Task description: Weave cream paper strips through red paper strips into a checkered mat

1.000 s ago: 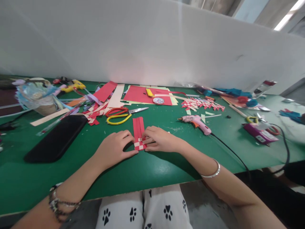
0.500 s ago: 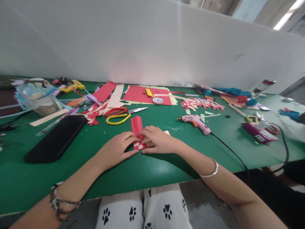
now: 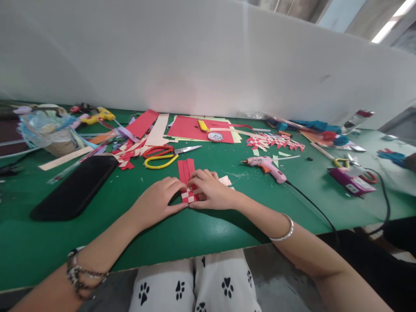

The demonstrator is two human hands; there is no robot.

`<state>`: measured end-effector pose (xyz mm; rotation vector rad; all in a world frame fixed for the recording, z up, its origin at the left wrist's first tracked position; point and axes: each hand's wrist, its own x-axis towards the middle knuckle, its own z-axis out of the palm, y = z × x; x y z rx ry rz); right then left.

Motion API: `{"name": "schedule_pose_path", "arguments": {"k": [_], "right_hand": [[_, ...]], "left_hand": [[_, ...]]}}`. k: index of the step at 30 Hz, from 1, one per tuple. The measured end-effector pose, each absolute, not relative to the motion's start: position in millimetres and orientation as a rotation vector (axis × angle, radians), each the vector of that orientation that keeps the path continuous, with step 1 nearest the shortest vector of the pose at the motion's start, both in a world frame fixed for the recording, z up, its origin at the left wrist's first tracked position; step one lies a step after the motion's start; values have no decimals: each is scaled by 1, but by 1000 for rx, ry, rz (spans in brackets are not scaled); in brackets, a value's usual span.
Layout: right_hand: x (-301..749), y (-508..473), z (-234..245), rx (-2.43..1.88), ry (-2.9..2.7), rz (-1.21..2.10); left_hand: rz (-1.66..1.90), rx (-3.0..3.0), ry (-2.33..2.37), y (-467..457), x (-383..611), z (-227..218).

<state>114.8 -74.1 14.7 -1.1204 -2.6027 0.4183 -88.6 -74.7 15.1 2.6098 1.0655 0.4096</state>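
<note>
A small weave of red and cream paper strips lies on the green table in front of me. My left hand rests at its left side, fingers curled, fingertips pressing on the woven end. My right hand lies over its right side, fingers bent down onto the red strips. The checkered woven part shows between the two hands; the loose red strips stick out away from me.
Red-and-yellow scissors lie just beyond the weave. A pink glue gun with a black cord lies to the right, a black flat case to the left. Red sheets, finished weaves and paper scraps lie along the white wall.
My right hand has slid left and forward over the weave, now covering more of the red strips. The strips were lifted slightly and shifted. My left hand has barely moved.
</note>
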Motion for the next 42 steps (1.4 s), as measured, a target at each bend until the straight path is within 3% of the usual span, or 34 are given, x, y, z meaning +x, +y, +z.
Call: {"name": "schedule_pose_path", "arguments": {"k": [35,42], "right_hand": [[142,-80,24,-1160,-2631,260],[147,-77,26,-1328,-2502,433]], "left_hand": [[284,2964,813,-76,-89,13],[273,2962,813,-77,-88,15]]}}
